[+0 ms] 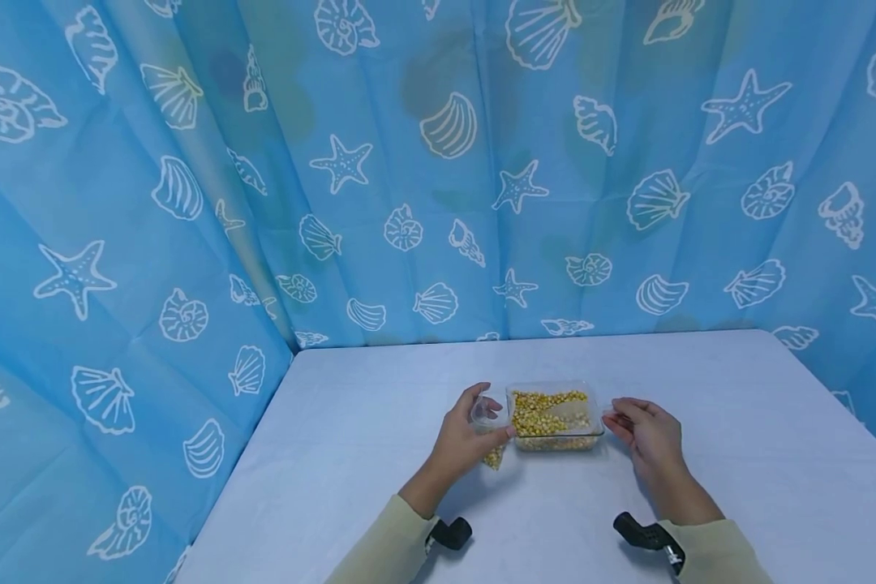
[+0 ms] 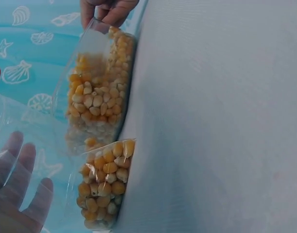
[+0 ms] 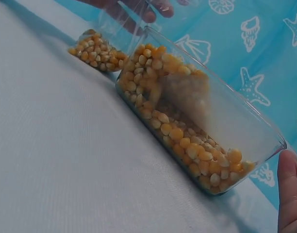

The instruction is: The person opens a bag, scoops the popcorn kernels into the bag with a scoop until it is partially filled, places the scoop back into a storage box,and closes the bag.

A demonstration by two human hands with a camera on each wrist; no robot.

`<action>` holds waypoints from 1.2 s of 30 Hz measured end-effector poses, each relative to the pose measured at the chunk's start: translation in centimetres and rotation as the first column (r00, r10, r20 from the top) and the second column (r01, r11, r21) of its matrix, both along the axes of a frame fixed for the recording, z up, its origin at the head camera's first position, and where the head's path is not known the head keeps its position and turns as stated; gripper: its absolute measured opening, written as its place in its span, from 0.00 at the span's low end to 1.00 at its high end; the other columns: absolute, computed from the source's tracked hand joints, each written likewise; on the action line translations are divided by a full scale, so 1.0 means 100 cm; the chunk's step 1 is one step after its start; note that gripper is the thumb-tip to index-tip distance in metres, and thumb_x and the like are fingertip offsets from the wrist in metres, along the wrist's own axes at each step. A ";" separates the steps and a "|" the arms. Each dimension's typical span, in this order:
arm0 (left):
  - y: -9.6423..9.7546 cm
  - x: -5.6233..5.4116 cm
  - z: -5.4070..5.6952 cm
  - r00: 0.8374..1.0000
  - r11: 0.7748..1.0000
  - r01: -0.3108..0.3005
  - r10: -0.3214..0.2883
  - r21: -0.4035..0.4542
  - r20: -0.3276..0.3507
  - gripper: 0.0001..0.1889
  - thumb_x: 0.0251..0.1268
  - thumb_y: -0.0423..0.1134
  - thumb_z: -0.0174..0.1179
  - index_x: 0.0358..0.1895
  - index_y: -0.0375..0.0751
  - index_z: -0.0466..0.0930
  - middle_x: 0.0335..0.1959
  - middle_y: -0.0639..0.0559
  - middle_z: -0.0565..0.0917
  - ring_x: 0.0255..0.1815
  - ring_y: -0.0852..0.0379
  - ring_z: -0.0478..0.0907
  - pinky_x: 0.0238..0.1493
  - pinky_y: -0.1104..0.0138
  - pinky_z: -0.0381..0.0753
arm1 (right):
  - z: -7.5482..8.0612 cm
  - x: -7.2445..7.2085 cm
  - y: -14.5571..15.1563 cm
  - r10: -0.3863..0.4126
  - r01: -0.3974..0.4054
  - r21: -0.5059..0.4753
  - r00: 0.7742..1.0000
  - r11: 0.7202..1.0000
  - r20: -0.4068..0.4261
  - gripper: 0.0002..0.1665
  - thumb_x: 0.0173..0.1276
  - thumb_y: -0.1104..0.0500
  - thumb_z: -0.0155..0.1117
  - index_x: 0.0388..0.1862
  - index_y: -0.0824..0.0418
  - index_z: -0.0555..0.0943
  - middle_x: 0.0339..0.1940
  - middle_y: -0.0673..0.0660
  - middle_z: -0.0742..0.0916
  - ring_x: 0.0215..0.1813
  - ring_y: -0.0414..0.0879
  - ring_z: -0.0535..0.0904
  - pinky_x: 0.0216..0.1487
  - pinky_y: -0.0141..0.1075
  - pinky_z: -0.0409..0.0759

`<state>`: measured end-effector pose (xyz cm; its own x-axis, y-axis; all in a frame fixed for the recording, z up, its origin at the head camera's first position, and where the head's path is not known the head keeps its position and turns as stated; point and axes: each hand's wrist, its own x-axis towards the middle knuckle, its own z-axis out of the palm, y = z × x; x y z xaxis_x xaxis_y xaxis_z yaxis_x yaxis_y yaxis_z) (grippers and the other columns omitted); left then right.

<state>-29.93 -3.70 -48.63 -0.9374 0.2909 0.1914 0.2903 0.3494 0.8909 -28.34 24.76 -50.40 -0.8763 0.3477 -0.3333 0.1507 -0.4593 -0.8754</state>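
Glass container [image 1: 559,442] sits on the white worktop [image 1: 380,405], lower centre of the head frame, slightly right of middle. Corn kernels [image 1: 536,415] inside: heaped toward the left end, thinner at the right; part of the far wall is bare. Tan patch at its right side in the head view, can't tell what it is. Clear plastic bag [image 1: 492,423] just left of it, mouth wide, more kernels [image 1: 493,459] in the bottom. Left hand [image 1: 461,434] has fingers and thumb curved round the bag, thumb toward the container. Right hand [image 1: 650,438] pinches the container's right end, fingers at the rim. Pale green sleeves [image 1: 390,539] enter at bottom of frame, black wrist mount [image 1: 453,534] on the left, second black mount [image 1: 638,531] on the right. Blue shell-print curtain [image 1: 409,122] fills the upper frame and left side.
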 end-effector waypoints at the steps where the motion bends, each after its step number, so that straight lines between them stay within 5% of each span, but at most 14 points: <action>1: 0.000 0.000 0.000 1.000 1.000 -0.001 0.001 -0.001 0.002 0.41 0.54 0.46 0.73 0.71 0.48 0.62 0.48 0.62 0.80 0.51 0.61 0.74 0.58 0.50 0.70 | -0.001 0.000 0.000 -0.001 0.001 -0.017 1.000 1.000 -0.001 0.23 0.72 0.60 0.60 0.62 0.64 0.68 0.46 0.55 0.80 0.41 0.41 0.82 0.48 0.33 0.80; 9: -0.001 0.001 -0.001 1.000 1.000 0.004 -0.004 -0.010 -0.007 0.40 0.56 0.47 0.72 0.71 0.46 0.63 0.49 0.56 0.80 0.52 0.59 0.74 0.59 0.46 0.69 | -0.007 0.001 0.001 -0.011 0.008 -0.193 1.000 0.981 -0.015 0.23 0.71 0.62 0.62 0.62 0.61 0.67 0.44 0.54 0.81 0.43 0.41 0.82 0.50 0.33 0.79; 19: -0.002 0.000 -0.003 1.000 1.000 0.017 -0.017 0.002 -0.005 0.39 0.56 0.47 0.71 0.71 0.49 0.63 0.52 0.50 0.80 0.52 0.60 0.74 0.59 0.48 0.69 | -0.008 0.002 0.000 -0.009 -0.010 -0.227 0.996 0.974 -0.083 0.23 0.71 0.59 0.62 0.60 0.60 0.66 0.45 0.55 0.80 0.46 0.42 0.82 0.52 0.34 0.78; 30: -0.002 -0.001 -0.002 0.999 0.999 0.031 -0.031 0.013 -0.031 0.38 0.57 0.48 0.71 0.70 0.51 0.64 0.49 0.58 0.80 0.51 0.60 0.75 0.56 0.50 0.71 | -0.004 0.004 0.003 -0.011 -0.017 -0.372 0.997 0.928 -0.074 0.30 0.70 0.57 0.64 0.66 0.57 0.64 0.52 0.54 0.77 0.58 0.43 0.77 0.55 0.33 0.76; 36: -0.001 -0.001 -0.002 1.000 1.000 0.020 -0.020 0.003 -0.021 0.38 0.57 0.48 0.71 0.70 0.53 0.64 0.48 0.64 0.79 0.51 0.62 0.74 0.57 0.51 0.70 | 0.003 0.002 0.001 0.006 -0.041 -0.336 0.995 0.941 -0.104 0.28 0.69 0.56 0.65 0.63 0.58 0.65 0.51 0.55 0.78 0.54 0.43 0.79 0.54 0.34 0.76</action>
<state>-30.07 -3.76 -48.82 -0.9272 0.3088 0.2119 0.3158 0.3407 0.8856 -28.12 24.88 -50.15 -0.9178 0.2085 -0.3380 0.0852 -0.7279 -0.6804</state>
